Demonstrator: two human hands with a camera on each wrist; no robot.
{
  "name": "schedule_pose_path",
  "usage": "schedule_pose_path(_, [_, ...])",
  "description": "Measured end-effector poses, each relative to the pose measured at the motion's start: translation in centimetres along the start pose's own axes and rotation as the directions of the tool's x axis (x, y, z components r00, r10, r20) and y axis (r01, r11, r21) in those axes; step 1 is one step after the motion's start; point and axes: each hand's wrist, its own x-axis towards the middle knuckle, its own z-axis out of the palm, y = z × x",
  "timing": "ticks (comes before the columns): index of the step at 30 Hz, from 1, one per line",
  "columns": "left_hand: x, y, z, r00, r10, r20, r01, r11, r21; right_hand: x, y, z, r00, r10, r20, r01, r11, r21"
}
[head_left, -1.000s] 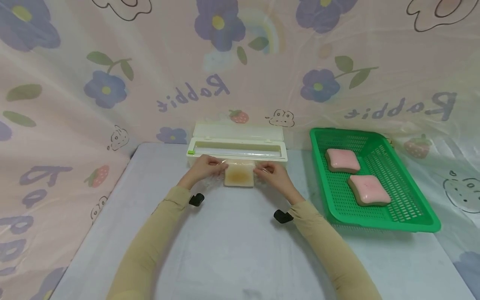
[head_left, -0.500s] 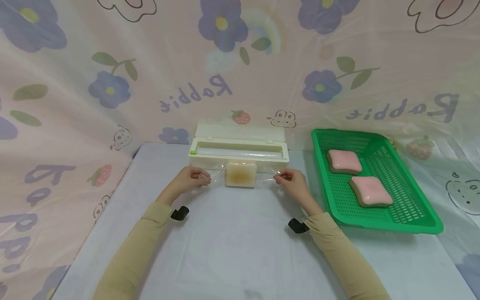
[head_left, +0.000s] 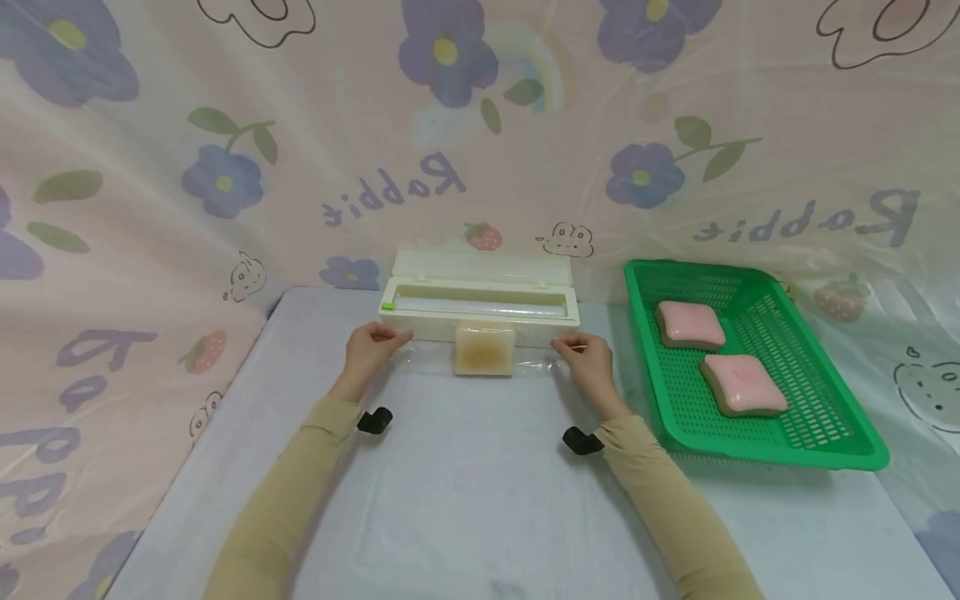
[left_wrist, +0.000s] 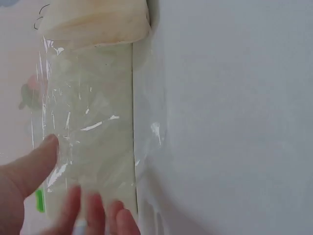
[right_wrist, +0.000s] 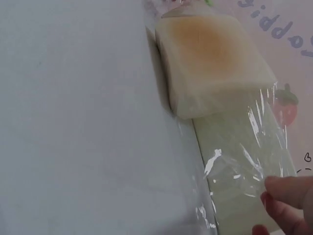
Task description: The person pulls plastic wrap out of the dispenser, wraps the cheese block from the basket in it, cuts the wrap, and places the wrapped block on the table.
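Your right hand (head_left: 588,364), right of centre, pinched the film (head_left: 431,360) between thumb and fingertip; the rest of it was cut off at the lower right of the right wrist view. Your left hand (head_left: 367,354), left of centre, had its thumb at the film and its fingers spread away from the thumb; they were blurred along the bottom of the left wrist view, so their contact with the film was hard to tell. The bread (head_left: 483,352) sat mid-frame, hiding part of the box (head_left: 420,324) front, and was cut off at the top of the left wrist view. The film reached out on both sides of it, its clear edges hard to trace. Around mid-right, the basket (head_left: 757,452) with two pink blocks (head_left: 742,382) narrowed the room beside your right hand; the table (head_left: 465,500) gave you wide room between your sleeves (head_left: 281,500), down to the lower edge
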Motion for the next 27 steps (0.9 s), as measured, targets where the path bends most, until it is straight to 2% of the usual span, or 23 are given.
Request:
schedule_pose_path(3, [0.2, 0.0, 0.3, 0.998, -0.057, -0.004, 0.057, 0.998, -0.035, -0.2, -0.2, 0.2, 1.0, 0.018, -0.023, -0.018, 1.0, -0.008])
schedule_pose_path(9, [0.6, -0.1, 0.4, 0.986, -0.144, 0.086, 0.157, 0.973, -0.168, -0.5, -0.5, 0.3, 0.998, 0.046, -0.039, -0.045, 0.999, 0.008])
schedule_pose_path(11, [0.6, -0.2, 0.3, 0.983, -0.14, 0.12, 0.16, 0.97, -0.182, -0.5, -0.4, 0.3, 0.997, 0.063, -0.036, -0.061, 0.997, 0.045])
schedule_pose_path(13, [0.6, -0.3, 0.2, 0.981, -0.106, 0.16, 0.135, 0.975, -0.178, -0.4, -0.4, 0.4, 0.996, 0.088, -0.026, -0.085, 0.991, 0.099])
schedule_pose_path(16, [0.8, -0.6, -0.1, 0.974, -0.067, 0.214, 0.114, 0.97, -0.215, -0.3, -0.4, 0.5, 0.991, 0.136, 0.004, -0.134, 0.969, 0.205])
schedule_pose_path(20, [1.2, -1.0, -0.6, 0.956, -0.069, 0.285, 0.161, 0.935, -0.315, -0.1, -0.5, 0.7, 0.98, 0.184, 0.07, -0.196, 0.939, 0.283])
schedule_pose_path(25, [1.5, -1.3, -1.0, 0.931, -0.119, 0.346, 0.262, 0.876, -0.404, 0.1, -0.6, 0.6, 0.96, 0.242, 0.138, -0.271, 0.928, 0.257])
schedule_pose_path(27, [1.6, -1.3, -1.1, 0.924, -0.133, 0.358, 0.285, 0.864, -0.414, 0.1, -0.5, 0.6, 0.951, 0.271, 0.152, -0.302, 0.922, 0.243])
